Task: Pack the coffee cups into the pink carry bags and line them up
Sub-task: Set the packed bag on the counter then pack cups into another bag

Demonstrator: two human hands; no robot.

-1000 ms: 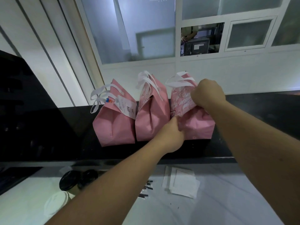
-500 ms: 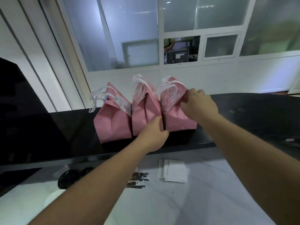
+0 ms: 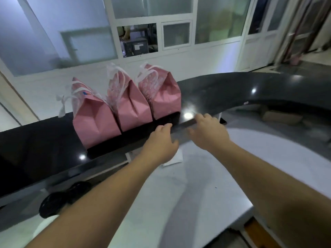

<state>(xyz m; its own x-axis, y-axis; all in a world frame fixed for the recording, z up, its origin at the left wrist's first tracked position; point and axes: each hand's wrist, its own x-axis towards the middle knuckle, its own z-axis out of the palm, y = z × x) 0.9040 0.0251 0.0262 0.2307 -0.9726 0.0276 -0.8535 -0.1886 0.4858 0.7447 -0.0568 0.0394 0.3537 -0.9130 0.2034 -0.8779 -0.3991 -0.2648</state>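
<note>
Three pink carry bags with white ribbon handles stand side by side on the raised black counter (image 3: pixel 232 93): the left bag (image 3: pixel 95 122), the middle bag (image 3: pixel 132 108) and the right bag (image 3: pixel 163 97). Their tops are folded closed, so any cups inside are hidden. My left hand (image 3: pixel 161 144) hovers in front of the counter's edge, fingers apart, holding nothing. My right hand (image 3: pixel 209 133) is beside it to the right, also empty and apart from the bags.
Below the black counter lies a white worktop (image 3: pixel 206 176) with white paper napkins (image 3: pixel 172 158) under my left hand. Black cup lids (image 3: pixel 59 201) sit at the lower left. A glass partition stands behind the counter.
Both hands have let go of the right bag and drawn back toward me, past the counter's edge. The view has swung to the right.
</note>
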